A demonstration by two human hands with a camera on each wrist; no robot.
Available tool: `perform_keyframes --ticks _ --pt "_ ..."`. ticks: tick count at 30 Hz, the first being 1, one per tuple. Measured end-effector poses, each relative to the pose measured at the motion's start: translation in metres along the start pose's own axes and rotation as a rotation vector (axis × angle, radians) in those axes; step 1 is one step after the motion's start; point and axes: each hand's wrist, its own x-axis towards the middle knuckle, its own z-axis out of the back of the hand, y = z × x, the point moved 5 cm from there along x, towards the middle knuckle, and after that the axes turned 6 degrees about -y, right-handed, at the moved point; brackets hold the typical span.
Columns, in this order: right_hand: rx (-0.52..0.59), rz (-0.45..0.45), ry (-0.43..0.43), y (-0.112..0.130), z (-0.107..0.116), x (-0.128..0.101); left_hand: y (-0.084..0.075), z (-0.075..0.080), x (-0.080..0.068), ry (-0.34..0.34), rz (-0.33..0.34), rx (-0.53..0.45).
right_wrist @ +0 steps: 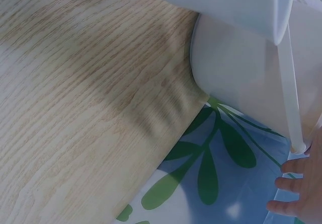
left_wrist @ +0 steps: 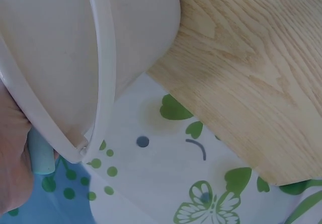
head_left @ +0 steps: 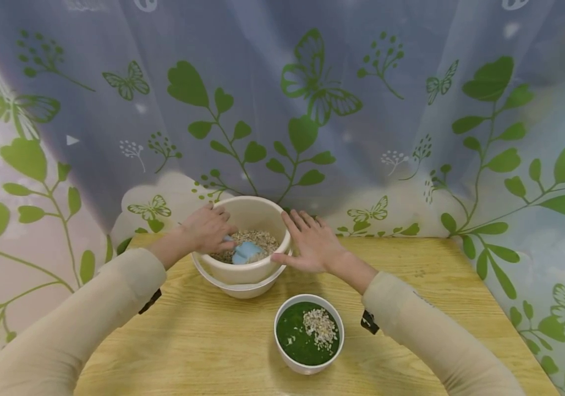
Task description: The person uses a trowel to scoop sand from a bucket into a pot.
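Observation:
A cream mixing bowl (head_left: 257,214) sits nested in a second bowl at the back of the wooden table (head_left: 203,341). It holds pale grain and a light blue spatula (head_left: 246,252). My left hand (head_left: 209,228) reaches over the bowl's left rim and grips the spatula handle; the handle's end (left_wrist: 40,156) pokes out beside the rim (left_wrist: 103,78). My right hand (head_left: 312,245) lies flat with straight fingers against the bowl's right side, thumb at the rim. In the right wrist view its fingertips (right_wrist: 294,183) show beside the bowl's wall (right_wrist: 241,78).
A small white bowl (head_left: 282,352) of dark green puree topped with chopped pale bits stands near the table's front, close to my right forearm. A curtain (head_left: 312,110) printed with green leaves and butterflies hangs right behind the table and drapes its back edge.

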Motion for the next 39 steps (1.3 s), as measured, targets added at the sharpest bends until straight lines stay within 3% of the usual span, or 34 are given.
perform_keyframes --ticks 17,39 --pt "-0.003 0.006 -0.016 0.000 0.002 0.000 0.013 0.001 -0.012 -0.071 0.125 -0.152" --pt "-0.005 0.002 -0.013 0.001 0.001 0.000 0.017 0.007 -0.023 -0.151 0.153 -0.103"
